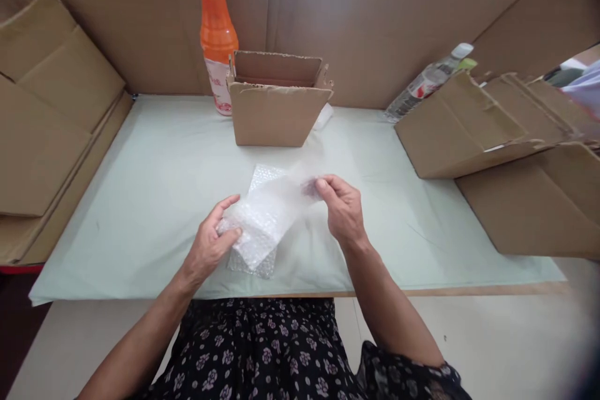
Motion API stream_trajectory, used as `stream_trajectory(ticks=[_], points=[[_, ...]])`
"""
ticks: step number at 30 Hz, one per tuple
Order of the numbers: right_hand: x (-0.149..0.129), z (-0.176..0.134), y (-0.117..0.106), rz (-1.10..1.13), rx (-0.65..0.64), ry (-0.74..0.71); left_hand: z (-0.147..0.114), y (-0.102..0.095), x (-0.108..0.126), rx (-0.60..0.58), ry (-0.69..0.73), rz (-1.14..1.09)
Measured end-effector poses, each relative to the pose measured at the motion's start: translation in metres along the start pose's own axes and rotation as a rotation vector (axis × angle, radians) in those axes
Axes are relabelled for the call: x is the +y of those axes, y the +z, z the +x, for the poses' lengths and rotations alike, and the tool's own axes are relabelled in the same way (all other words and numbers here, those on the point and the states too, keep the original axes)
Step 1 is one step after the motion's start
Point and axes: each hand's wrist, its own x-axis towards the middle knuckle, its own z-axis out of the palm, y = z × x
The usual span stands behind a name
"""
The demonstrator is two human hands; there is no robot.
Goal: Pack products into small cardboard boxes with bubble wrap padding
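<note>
Holding translucent wrap between left hand and right hand, over the near middle of a pale green cloth.
Pinching the near-left part under the left thumb, with left index finger spread away along the far side; pinching the far-right end between right thumb and fingers. Directly below, flat on the cloth, a piece of bubble wrap, partly covered. Farther off, an open cardboard box, with an orange bottle just left, partly behind it. At far right, a tilted clear bottle beside more cardboard boxes; at left, folded cardboard.
</note>
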Motion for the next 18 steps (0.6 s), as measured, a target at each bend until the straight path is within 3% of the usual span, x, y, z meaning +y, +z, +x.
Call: stream_trajectory(ticks=[3, 6, 9, 11, 14, 18], points=[[0.004, 0.044, 0.019, -0.042, -0.138, -0.077, -0.007, -0.016, -0.012, 0.086, -0.066, 0.016], [0.022, 0.079, 0.049, -0.286, -0.222, -0.099, -0.002, -0.019, -0.024, 0.158, -0.146, -0.124], [0.043, 0.083, 0.07, -0.653, -0.212, -0.077, 0.005, -0.021, -0.03, 0.152, -0.261, -0.218], [0.053, 0.072, 0.071, -0.748, -0.21, -0.089, 0.007, -0.024, -0.031, 0.154, -0.293, -0.23], [0.056, 0.053, 0.048, -0.656, -0.141, -0.065, 0.012, -0.021, -0.03, 0.174, -0.281, -0.239], [0.028, 0.031, -0.023, -0.434, -0.018, -0.049, 0.029, -0.003, -0.029, 0.113, -0.256, -0.191]])
